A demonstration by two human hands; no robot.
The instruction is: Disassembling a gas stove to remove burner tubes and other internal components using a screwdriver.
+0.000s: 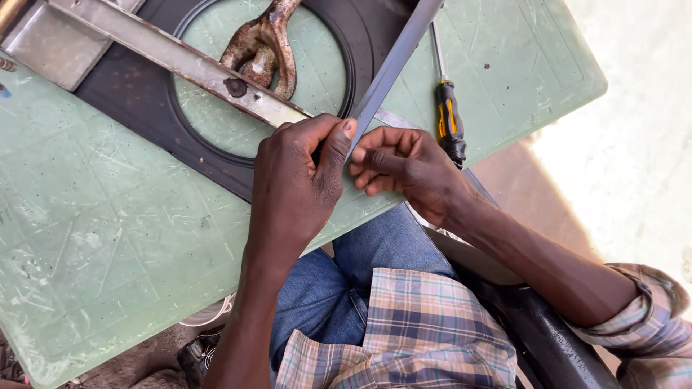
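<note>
Fingers of both my hands pinch a grey metal strip that runs up toward one o'clock over the green table: left hand thumb pressed on it, right hand closed around its lower end. Screwdriver lies at three o'clock, black ring plate at eleven; I judge I'm lining the strip up, which calls for a steady grip.

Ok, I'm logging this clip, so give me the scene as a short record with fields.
left hand: grips the grey strip at its near end
right hand: fingers touch the strip's near end
strip: slants up and away over the table
table: green, scratched
on table: black ring plate, metal bar, rusty part, screwdriver
</note>
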